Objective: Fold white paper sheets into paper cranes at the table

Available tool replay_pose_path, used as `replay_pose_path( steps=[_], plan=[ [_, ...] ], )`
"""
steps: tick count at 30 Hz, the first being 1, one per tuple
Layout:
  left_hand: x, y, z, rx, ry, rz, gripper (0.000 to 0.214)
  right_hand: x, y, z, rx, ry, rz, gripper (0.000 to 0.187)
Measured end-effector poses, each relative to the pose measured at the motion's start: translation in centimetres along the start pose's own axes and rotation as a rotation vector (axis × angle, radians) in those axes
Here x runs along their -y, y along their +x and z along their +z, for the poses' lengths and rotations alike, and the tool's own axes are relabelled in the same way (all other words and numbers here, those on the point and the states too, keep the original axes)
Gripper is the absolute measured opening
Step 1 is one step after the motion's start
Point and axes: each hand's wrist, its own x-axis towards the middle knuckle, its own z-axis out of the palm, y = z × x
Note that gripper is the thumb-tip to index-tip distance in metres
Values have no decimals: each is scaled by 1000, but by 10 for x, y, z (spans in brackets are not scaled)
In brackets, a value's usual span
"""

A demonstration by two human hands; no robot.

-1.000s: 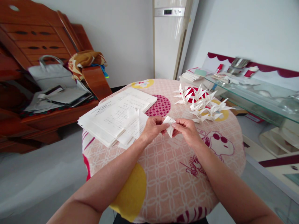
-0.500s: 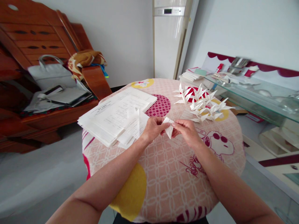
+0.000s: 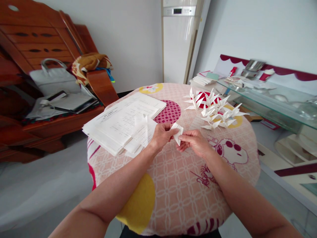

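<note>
Between my two hands is a small piece of folded white paper (image 3: 177, 133), held above the round table. My left hand (image 3: 162, 135) pinches its left side between thumb and fingers. On its lower right edge, the thumb and fingertips of my right hand (image 3: 194, 141) close on the paper. Several folded paper cranes (image 3: 214, 107) stand grouped beyond my right hand. Left of my hands lies a stack of printed sheets (image 3: 119, 122), with smaller cut paper pieces (image 3: 142, 132) on its near corner.
A patterned pink cloth (image 3: 170, 185) covers the table. To the right stands a glass-topped shelf (image 3: 277, 102) with cups and metal bowls. A wooden bench (image 3: 99, 89) holding a grey bag (image 3: 55, 79) is at the left. A tall white air conditioner (image 3: 177, 46) stands behind.
My right hand has shifted slightly left and down along the folded paper, its grip now on the lower edge. The paper has tilted a little. My left hand has barely moved.
</note>
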Motion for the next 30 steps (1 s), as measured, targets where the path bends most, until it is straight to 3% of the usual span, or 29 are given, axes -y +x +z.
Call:
replay_pose_path(
  steps=[10,22,30],
  plan=[
    [0,4,-4,-13,-111,16,28,-5,2,2,45,66,-60,37],
    [0,2,-1,-30,-97,0,26,-4,1,5,-29,23,-34,32],
    [-1,5,-4,-78,-92,-1,27,-7,1,5,-9,54,-47,27]
  ],
)
